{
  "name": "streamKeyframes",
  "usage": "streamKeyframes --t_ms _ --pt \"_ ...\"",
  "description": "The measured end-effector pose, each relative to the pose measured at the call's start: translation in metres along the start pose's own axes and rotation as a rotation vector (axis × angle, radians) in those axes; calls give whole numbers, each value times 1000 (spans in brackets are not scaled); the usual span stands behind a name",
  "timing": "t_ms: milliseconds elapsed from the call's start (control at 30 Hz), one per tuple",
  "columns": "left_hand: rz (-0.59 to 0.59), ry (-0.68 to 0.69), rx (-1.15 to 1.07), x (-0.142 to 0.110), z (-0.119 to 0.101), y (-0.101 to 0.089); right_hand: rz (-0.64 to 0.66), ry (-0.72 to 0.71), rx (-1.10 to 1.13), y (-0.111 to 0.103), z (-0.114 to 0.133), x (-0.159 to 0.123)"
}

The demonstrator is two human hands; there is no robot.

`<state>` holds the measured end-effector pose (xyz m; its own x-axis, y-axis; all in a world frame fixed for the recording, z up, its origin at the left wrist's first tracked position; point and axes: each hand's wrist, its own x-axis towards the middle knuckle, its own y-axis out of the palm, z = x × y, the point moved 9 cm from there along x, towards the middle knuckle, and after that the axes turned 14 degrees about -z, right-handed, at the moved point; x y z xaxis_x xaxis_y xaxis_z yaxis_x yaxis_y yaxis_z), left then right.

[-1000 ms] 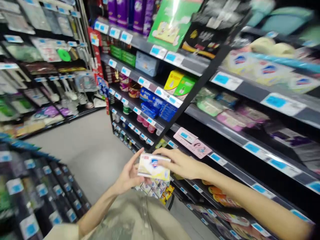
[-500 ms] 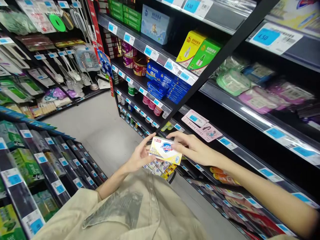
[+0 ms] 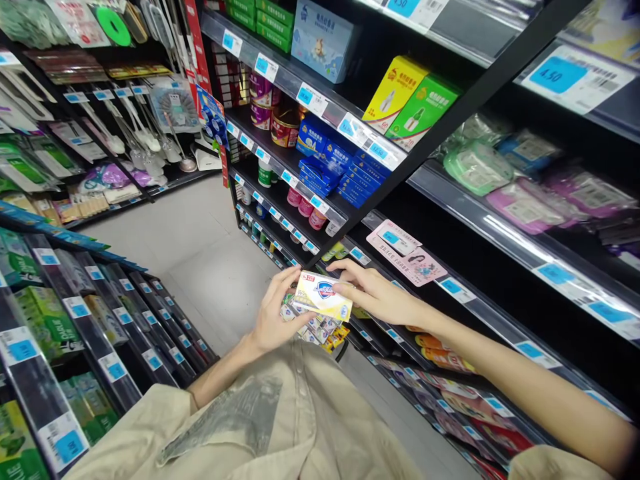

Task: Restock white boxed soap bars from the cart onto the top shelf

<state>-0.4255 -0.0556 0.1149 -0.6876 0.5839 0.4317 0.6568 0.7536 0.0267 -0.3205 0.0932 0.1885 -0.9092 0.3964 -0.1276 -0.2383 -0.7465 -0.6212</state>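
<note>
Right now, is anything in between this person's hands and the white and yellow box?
Nothing visible is in the way: the left hand is at the left end of the white and yellow box, and the right hand reaches over its right side.

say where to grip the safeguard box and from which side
The Safeguard box is likely best gripped at its left end, the left hand coming from the left: it is oblong with a short edge there, and the right hand overlaps its right part.
</note>
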Motion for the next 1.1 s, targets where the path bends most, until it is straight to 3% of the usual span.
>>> streamKeyframes --t_ms 133,233,300,400,500,600,733,900,1100 --pt "-102 485 359 -9 -30 -2 -13 275 274 17 -22 9" --pt "-179 586 432 -10 -39 -3 20 430 432 33 -26 13" --pt "-215 497 399 -3 -32 -8 56 446 503 37 -21 17" --pt "-229 64 194 9 11 -13 76 341 505 32 -7 27" --pt "-199 -389 -233 0 57 0 11 199 346 17 -2 39" --pt "-195 -605 -510 -15 75 18 -38 131 183 9 -6 46" --pt "-175 -692 -604 -25 78 33 19 104 104 13 -10 43" --pt "-33 -648 -648 -18 66 47 42 -20 -16 12 5 31" --pt "50 -640 -746 -15 56 55 -3 -191 -254 11 23 19"
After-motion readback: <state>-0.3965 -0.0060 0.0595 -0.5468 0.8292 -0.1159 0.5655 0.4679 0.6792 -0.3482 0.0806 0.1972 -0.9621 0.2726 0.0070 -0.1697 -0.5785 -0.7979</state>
